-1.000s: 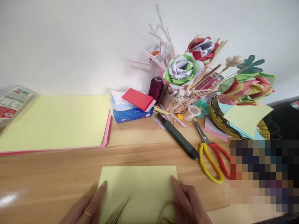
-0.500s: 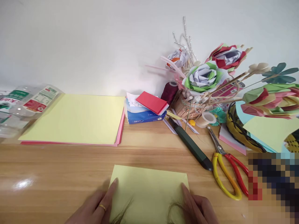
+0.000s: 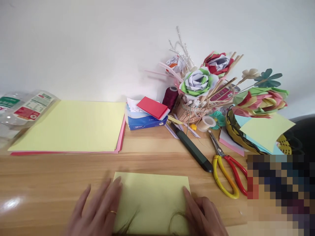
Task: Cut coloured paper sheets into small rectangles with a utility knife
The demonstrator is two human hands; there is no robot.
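Observation:
A pale yellow sheet of paper (image 3: 150, 200) lies on the wooden table in front of me, and its near edge runs towards the bottom of the picture. My left hand (image 3: 97, 209), with a gold ring, has its fingers spread, and the fingertips touch the sheet's left edge; it is slightly blurred. On the other side my right hand (image 3: 205, 214) holds the right edge, index finger stretched along it and other fingers curled. Its thumb is hidden. Dark strands of hair hang in front of the sheet.
Behind lies a stack of coloured paper (image 3: 71, 126), beside plastic bottles (image 3: 29, 109) and a blue tissue pack (image 3: 146, 121). To the right are a dark green utility knife (image 3: 193, 149), scissors (image 3: 222, 164), a thread spool (image 3: 206, 123), paper flowers (image 3: 199, 82) and a yellow basket (image 3: 232, 126).
My left hand's fingers have spread apart and shifted up the sheet's left edge. The right hand stays at the right edge. The whole view has shifted slightly to the right.

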